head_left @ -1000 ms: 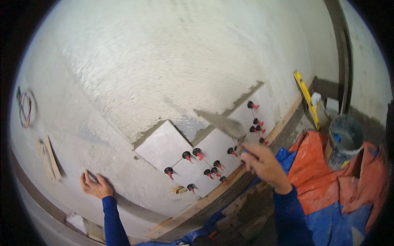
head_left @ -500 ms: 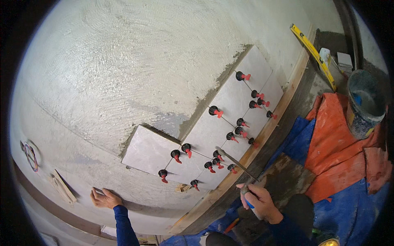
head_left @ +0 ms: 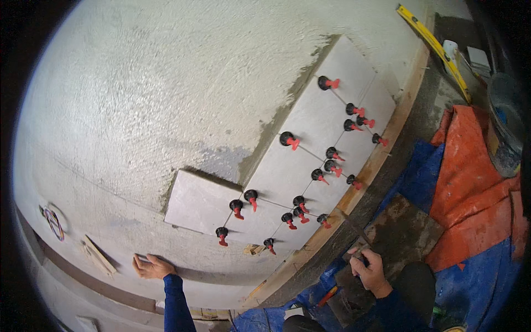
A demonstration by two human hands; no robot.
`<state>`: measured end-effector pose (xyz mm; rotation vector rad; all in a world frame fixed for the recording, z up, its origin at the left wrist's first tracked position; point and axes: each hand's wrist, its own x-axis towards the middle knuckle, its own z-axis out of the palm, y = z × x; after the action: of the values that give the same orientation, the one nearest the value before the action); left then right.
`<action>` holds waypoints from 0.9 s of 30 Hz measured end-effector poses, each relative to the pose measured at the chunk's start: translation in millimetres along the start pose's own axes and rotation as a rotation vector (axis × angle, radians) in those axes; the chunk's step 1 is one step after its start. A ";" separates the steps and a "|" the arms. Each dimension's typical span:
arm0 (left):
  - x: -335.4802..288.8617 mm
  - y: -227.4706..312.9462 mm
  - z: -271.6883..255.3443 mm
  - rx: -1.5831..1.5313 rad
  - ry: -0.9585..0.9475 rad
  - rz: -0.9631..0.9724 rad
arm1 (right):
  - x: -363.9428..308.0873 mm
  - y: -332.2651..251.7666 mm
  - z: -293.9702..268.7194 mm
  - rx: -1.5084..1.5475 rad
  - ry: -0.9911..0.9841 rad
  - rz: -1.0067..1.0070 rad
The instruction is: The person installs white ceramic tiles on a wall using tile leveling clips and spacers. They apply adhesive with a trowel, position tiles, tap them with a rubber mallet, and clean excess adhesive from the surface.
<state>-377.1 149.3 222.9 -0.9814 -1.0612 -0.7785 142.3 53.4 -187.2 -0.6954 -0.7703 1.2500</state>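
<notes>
Against the plastered wall on the left rests my left hand point(head_left: 152, 267), its fingers apart and holding nothing. My right hand point(head_left: 371, 272) is closed round the handle of a narrow trowel point(head_left: 355, 229). Its long, thin metal blade points up and left, over the wooden batten point(head_left: 330, 223) along the tiles' edge. Light grey tiles point(head_left: 301, 174) are set on the wall in a stepped patch. Black and red tile levelling clips point(head_left: 288, 139) stick out of the joints. Wet adhesive point(head_left: 260, 166) shows along the tiles' upper edge.
A yellow spirit level point(head_left: 437, 51) leans at the far right, near a dark bucket point(head_left: 504, 119). Orange point(head_left: 470, 182) and blue sheeting point(head_left: 470, 288) cover the floor, with a dirty board point(head_left: 406, 235) beside my right hand. Coiled wires point(head_left: 53, 222) come from the wall at left.
My right hand has moved slightly right and down with the trowel, whose blade has left the tile face for the batten. The view has shifted; my left hand stays on the wall.
</notes>
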 end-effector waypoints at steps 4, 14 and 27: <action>-2.8 -0.4 -0.7 -0.015 -0.013 -0.025 | 0.5 20.9 3.0 -0.027 0.082 0.018; -3.9 11.7 -6.0 -0.033 -0.021 -0.019 | -3.8 25.1 8.8 -0.289 0.054 -0.051; -5.4 10.7 -3.0 -0.088 0.014 -0.064 | 3.4 -20.7 -31.4 -0.968 0.075 -0.260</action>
<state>-368.3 150.9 214.4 -1.0187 -1.0573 -0.8892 180.0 51.6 -187.8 -1.3510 -1.3658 0.5530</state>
